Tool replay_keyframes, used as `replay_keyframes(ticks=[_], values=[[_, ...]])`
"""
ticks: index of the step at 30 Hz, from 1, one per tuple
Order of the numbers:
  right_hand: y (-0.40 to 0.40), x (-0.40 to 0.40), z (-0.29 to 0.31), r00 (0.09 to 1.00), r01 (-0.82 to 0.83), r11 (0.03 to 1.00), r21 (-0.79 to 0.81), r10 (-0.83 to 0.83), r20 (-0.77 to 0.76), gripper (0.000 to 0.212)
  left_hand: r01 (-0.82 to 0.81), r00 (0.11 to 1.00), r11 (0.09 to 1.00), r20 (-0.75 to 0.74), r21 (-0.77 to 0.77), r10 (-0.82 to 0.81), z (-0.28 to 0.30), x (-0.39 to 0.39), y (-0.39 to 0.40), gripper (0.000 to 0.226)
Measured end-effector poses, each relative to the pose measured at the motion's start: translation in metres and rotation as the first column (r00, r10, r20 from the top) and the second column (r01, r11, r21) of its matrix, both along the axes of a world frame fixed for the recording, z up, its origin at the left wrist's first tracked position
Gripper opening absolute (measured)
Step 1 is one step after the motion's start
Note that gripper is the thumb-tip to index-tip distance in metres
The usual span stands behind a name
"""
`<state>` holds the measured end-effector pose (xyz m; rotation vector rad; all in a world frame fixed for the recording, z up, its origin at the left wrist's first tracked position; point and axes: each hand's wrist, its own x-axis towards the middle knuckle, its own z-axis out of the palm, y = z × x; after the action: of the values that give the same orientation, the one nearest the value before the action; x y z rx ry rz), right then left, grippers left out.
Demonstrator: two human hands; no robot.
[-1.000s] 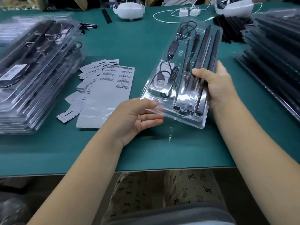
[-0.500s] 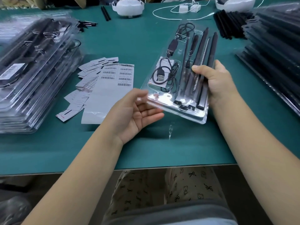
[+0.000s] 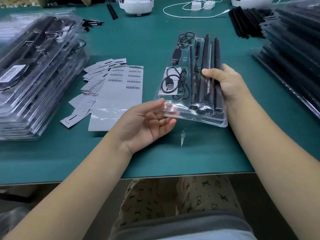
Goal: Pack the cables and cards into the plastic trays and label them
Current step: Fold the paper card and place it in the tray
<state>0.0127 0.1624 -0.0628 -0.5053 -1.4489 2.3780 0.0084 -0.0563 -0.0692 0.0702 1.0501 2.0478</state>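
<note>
A green bench [image 3: 121, 153] carries barcode labels [image 3: 124, 78] beside a stack of packed trays [image 3: 34, 75] at left. The right hand [image 3: 226, 84] grips the clear plastic tray [image 3: 199, 116] holding a USB cable [image 3: 170, 85] above the bench; the left hand [image 3: 147, 125] lies relaxed, palm up, at its corner.

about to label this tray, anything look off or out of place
One small thing: a clear plastic scrap lies loose on the green mat, just below the tray. The tray's contents look seated.
</note>
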Motion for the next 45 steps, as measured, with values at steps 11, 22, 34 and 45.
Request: replay_keyframes(ticks=[11,22,34,45], values=[[-0.004,0.000,0.003,0.999,-0.024,0.998,-0.059,0.021,-0.044,0.081,-0.016,0.999,0.996,-0.044,0.092,0.020,-0.002,-0.002,0.005,0.009],[0.006,0.001,0.000,1.000,0.014,1.000,0.019,-0.014,-0.006,0.097,0.024,0.994,0.998,-0.103,-0.060,-0.030,0.002,-0.004,0.005,0.038],[0.007,0.001,0.000,0.998,0.038,0.983,0.177,-0.047,0.051,0.113,0.027,0.999,0.998,-0.042,-0.061,-0.029,0.002,-0.006,0.006,0.034],[0.012,0.004,0.001,0.999,0.026,0.951,0.308,-0.032,0.015,0.109,-0.089,0.988,0.988,-0.136,-0.123,0.072,0.002,-0.005,0.009,0.051]])
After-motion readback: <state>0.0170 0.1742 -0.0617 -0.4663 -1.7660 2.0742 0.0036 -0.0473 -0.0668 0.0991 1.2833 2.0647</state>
